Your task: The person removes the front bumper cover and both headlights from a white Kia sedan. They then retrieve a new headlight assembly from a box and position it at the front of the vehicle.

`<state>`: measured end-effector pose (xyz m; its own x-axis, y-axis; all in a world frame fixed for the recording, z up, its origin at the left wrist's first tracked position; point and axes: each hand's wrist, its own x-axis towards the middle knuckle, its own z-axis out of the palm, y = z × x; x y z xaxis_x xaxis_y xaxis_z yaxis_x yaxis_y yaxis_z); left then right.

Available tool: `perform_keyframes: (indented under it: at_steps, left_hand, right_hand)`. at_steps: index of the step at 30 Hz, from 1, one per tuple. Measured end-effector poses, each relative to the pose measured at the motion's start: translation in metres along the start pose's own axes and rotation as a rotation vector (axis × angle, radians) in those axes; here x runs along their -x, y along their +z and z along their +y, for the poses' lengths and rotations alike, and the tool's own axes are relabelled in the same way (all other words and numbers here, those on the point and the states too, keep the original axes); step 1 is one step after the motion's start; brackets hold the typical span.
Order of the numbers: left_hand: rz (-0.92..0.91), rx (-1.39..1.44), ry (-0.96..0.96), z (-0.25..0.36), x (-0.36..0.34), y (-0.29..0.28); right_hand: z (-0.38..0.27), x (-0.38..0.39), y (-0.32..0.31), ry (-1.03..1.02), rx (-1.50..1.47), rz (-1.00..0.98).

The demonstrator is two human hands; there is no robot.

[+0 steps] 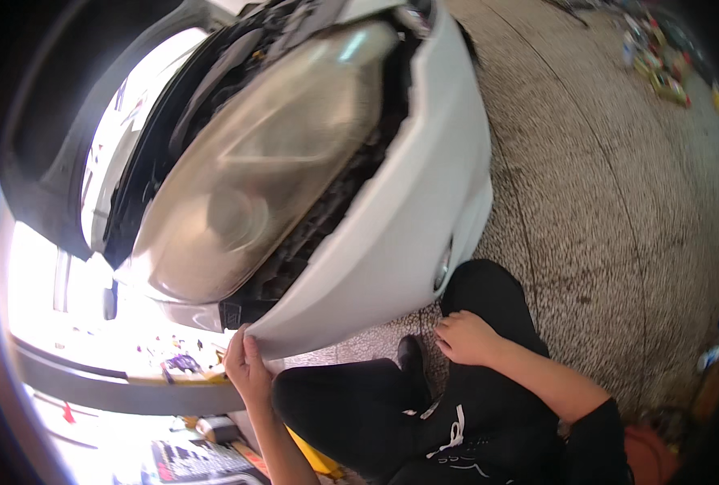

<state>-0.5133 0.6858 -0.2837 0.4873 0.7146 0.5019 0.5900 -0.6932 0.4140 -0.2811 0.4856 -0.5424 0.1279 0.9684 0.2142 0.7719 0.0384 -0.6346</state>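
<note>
At lower left, the left hand (248,370) grasps one white bumper cover (400,230) beside one headlight (274,174); the right hand (466,338), fingers released, rests on one knee (489,293)

A black cloth short sleeve (600,443) ends near the right elbow; the left hand (248,370) and right hand (468,339) are bare. Black cloth trousers (335,412) meet a dark, round-toed shoe (411,362). A knotted white drawstring (457,430) sits near thin, curved white marks (463,464).
</note>
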Motion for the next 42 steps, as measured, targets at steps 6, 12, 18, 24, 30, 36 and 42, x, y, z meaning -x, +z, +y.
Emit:
perform_keyframes:
  at_steps: [6, 12, 18, 24, 30, 36, 42]
  left_hand:
    - [0.000, 0.034, 0.044, -0.004, -0.008, 0.006]
    - [-0.183, 0.070, 0.180, -0.031, -0.023, -0.013]
    - [-0.463, 0.253, -0.002, -0.024, -0.054, -0.037]
    - [-0.521, 0.382, -0.174, -0.020, -0.082, -0.047]
    - [-0.561, 0.543, -0.619, 0.002, -0.114, -0.065]
    - [-0.029, 1.692, -1.812, 0.041, -0.130, -0.064]
    - [0.646, 1.705, -2.016, 0.069, -0.135, -0.029]
  right_hand:
    - [0.008, -0.024, -0.010, 0.015, -0.238, -0.108]
    - [0.001, -0.042, -0.010, 0.283, -0.386, -0.245]
    - [-0.062, -0.039, -0.027, 0.650, -0.833, -0.350]
    - [-0.123, -0.063, -0.071, 0.839, -0.504, -0.780]
    - [-0.209, -0.110, -0.213, 0.786, -0.157, -0.630]
    - [-0.228, -0.254, -0.350, 0.904, -0.180, -0.074]
    - [-0.148, -0.404, -0.391, 0.752, -0.147, 0.157]
